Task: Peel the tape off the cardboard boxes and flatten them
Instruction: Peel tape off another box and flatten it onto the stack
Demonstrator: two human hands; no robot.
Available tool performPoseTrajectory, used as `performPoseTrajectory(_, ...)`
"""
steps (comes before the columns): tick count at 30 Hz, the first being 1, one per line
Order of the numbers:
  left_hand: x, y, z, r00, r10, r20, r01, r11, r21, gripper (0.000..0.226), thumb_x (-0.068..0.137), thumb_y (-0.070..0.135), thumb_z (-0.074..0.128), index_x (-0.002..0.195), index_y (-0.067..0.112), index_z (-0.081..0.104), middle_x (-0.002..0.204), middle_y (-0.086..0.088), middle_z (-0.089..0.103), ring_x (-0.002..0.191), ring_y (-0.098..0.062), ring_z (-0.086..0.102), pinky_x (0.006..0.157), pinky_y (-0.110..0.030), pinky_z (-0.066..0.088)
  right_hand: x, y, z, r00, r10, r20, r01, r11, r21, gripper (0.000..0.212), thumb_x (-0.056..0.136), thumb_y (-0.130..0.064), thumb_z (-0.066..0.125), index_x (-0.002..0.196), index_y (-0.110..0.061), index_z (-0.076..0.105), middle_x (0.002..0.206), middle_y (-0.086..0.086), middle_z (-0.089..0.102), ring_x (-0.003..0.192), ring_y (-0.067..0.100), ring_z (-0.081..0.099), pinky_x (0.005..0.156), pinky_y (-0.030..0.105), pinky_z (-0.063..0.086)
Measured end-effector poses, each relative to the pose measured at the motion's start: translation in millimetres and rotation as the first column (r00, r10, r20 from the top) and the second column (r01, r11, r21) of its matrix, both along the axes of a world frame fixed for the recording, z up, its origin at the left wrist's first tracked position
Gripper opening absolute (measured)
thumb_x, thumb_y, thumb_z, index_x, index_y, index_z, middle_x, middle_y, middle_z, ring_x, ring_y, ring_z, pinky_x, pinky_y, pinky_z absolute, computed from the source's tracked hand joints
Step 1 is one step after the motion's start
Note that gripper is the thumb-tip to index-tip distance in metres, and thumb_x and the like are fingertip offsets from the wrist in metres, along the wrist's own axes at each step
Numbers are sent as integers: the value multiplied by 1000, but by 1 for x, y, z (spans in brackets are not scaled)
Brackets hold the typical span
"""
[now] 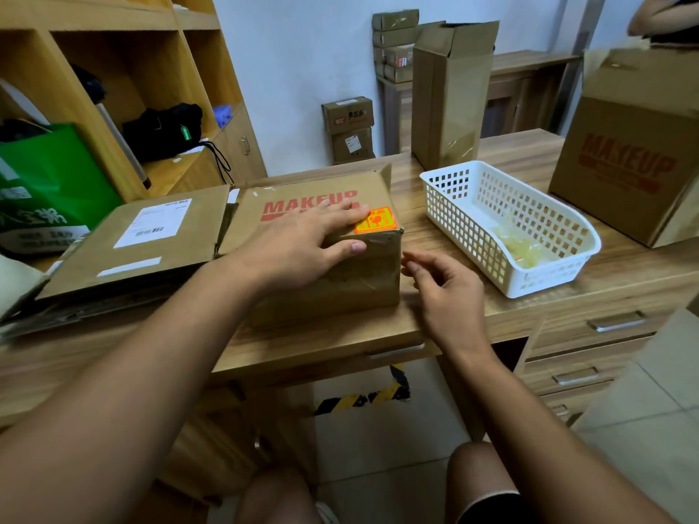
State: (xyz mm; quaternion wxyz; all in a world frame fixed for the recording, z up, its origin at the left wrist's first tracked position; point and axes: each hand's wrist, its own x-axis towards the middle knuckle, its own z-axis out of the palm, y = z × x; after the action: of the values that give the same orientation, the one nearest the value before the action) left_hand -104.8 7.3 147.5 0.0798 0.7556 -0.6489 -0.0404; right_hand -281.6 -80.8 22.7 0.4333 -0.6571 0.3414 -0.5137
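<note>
A brown cardboard box (pixel 302 198) printed MAKEUP, with an orange sticker (pixel 376 220) at its near right corner, sits on the wooden desk (pixel 454 319). My left hand (pixel 302 240) lies flat on its top, fingers spread, thumb over the front edge. Clear tape shines on the box's front face (pixel 363 277). My right hand (pixel 442 285) hovers just right of that face, fingers loosely curled and nothing in them, fingertips close to the box's corner. Flattened cardboard (pixel 132 243) with a white label lies to the left.
A white plastic basket (pixel 472 236) holding crumpled clear tape stands to the right. A tall open box (pixel 450 96) is behind it, and a large MAKEUP box (pixel 628 160) at far right. Shelves with a green bag (pixel 49 183) fill the left. Desk drawers (pixel 605 327) lie below right.
</note>
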Motion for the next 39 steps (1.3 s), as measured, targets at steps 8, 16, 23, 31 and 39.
performPoseTrajectory(8,-5,-1,-2,999,13,43,-13,1000,9,57,99,60,34,153,53,15,164,20,12,152,-8,9,124,-43,11,-4,34,-5,991,-129,34,132,986,-105,24,95,-1,65,112,-12,77,104,-10,76,101,-3,68,94,18,52)
performPoseTrajectory(16,-3,-3,-6,998,21,55,-21,1000,0,58,99,62,33,153,53,15,164,18,12,153,-10,9,124,-46,12,-16,58,-11,990,-143,9,140,959,-245,28,92,3,67,115,-11,76,106,-6,76,103,1,70,93,30,57)
performPoseTrajectory(23,-8,-20,-7,993,96,67,-95,995,-20,60,100,60,35,156,46,17,165,14,12,153,-17,13,122,-52,16,9,113,-5,983,68,-171,-146,856,-496,30,88,1,61,111,-13,74,106,-2,75,102,9,68,90,31,56)
performPoseTrajectory(31,-14,-15,4,983,152,-100,-159,985,-67,58,94,49,62,143,29,39,146,-3,50,128,-26,49,101,-35,39,1,48,20,986,-53,-161,24,984,-175,29,82,-35,82,87,-26,55,93,-4,58,85,8,61,76,19,52)
performPoseTrajectory(39,18,16,24,994,84,-67,-82,996,30,64,92,60,54,151,48,31,163,12,23,148,-18,26,119,-42,26,9,21,16,991,-117,59,117,993,3,31,90,-7,66,80,-30,47,85,-5,68,83,11,73,80,41,58)
